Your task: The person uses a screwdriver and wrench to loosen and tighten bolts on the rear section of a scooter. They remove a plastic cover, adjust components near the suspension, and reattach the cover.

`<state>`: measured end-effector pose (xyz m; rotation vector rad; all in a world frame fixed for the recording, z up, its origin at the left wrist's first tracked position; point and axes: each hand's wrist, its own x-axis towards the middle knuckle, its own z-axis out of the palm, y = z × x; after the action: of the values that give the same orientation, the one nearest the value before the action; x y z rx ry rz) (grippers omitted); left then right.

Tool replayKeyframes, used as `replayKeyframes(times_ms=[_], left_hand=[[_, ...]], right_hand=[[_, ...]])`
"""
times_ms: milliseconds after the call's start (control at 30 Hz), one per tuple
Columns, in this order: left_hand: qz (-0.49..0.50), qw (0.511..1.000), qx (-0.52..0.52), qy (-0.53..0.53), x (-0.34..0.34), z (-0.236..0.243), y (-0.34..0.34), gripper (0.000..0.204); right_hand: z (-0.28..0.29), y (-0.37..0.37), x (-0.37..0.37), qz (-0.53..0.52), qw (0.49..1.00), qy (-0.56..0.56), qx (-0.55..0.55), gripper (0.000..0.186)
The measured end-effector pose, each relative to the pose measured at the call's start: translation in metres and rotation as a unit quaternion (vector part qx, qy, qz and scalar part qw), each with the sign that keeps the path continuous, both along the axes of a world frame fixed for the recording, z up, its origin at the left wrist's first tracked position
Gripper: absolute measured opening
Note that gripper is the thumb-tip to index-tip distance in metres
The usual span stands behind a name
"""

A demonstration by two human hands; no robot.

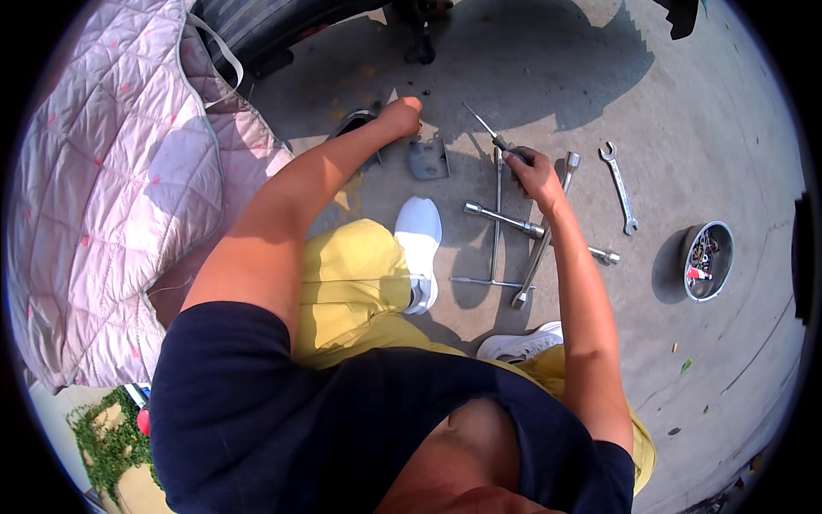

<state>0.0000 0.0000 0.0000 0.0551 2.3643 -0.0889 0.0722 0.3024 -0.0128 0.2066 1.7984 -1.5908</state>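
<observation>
My left hand (400,117) is closed, fingertips mostly hidden, beside a dark, hollow curved part (354,123) on the concrete; I cannot make out what it holds. A grey metal bracket (429,160) lies just below that hand. My right hand (531,176) grips a screwdriver (482,121) by its dark handle, the thin shaft angled up to the left. Under and below this hand lie a large chrome cross wrench (504,218) and a thinner cross-shaped wrench (495,252), overlapping. To their right is a double open-ended spanner (619,188).
A vehicle's dark underside (300,26) spans the top, with a shadow beneath. A pink quilted blanket (103,197) fills the left. At right stands a metal bowl (717,289) of small hardware. My feet in white shoes (418,240) rest on the concrete; greenery shows at lower left.
</observation>
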Motion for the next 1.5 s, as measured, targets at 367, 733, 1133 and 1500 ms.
replayKeyframes(times_ms=[367,733,1133,1500], left_hand=[[0.012,0.994,-0.053,0.098,0.03,-0.015,-0.027,0.018],[0.043,0.996,0.013,-0.074,-0.042,0.026,0.018,0.038],[0.615,0.515,0.596,-0.033,-0.069,0.047,0.069,0.014],[0.621,0.509,0.596,-0.024,-0.07,0.045,0.065,0.012]], right_hand=[[0.007,-0.032,-0.007,0.033,0.999,-0.015,-0.029,0.038],[0.012,0.038,-0.031,-0.046,0.995,0.084,0.04,0.035],[0.039,-0.008,-0.001,-0.159,0.98,0.12,-0.011,0.036],[0.042,-0.006,-0.005,-0.136,0.977,0.167,-0.002,0.042]])
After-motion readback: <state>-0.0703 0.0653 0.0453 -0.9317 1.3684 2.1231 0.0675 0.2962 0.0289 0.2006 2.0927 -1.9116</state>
